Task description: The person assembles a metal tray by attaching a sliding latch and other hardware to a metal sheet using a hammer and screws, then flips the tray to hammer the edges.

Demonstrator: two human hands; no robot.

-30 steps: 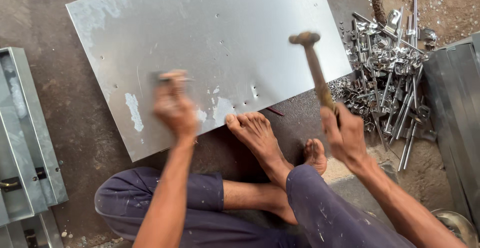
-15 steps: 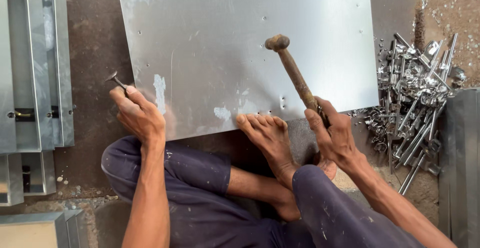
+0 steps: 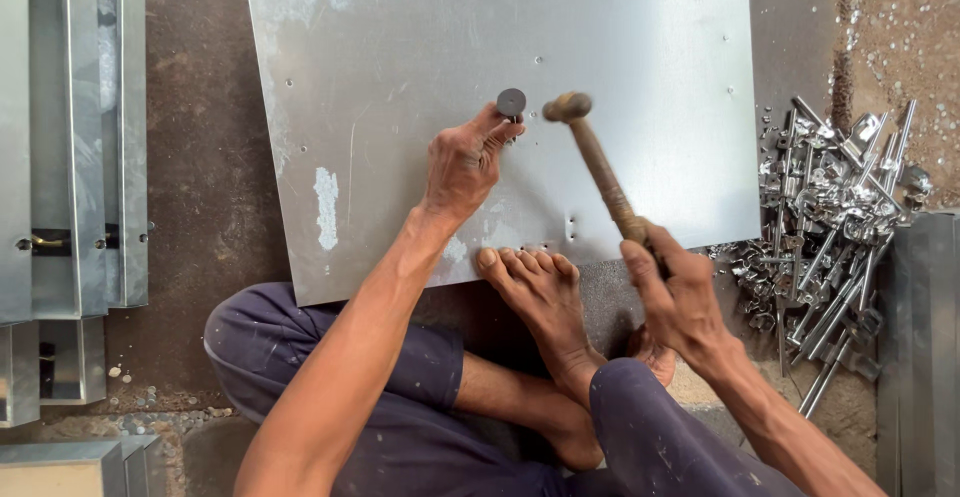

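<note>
Left hand: the left hand (image 3: pixel 462 165) pinches a dark round-headed metal punch (image 3: pixel 511 104) upright on the sheet.
Right hand: the right hand (image 3: pixel 678 295) has its grip closed on a rusty wooden-handled hammer (image 3: pixel 597 164), head just beside the punch.
Sheet: a flat grey galvanised metal sheet (image 3: pixel 640 67) lies on the floor, a bare foot (image 3: pixel 540 292) on its near edge.
Right side: a pile of shiny metal fittings (image 3: pixel 830 227).

I am working from a single head camera, looking almost straight down from above the seated person's lap. It is sitting close, taking in both forearms and a bare foot (image 3: pixel 545 302) at the bottom, the metal sheet (image 3: pixel 640 67) filling the upper middle, steel channels (image 3: pixel 75 137) along the left edge and a pile of metal fittings (image 3: pixel 835 227) at the right.
</note>
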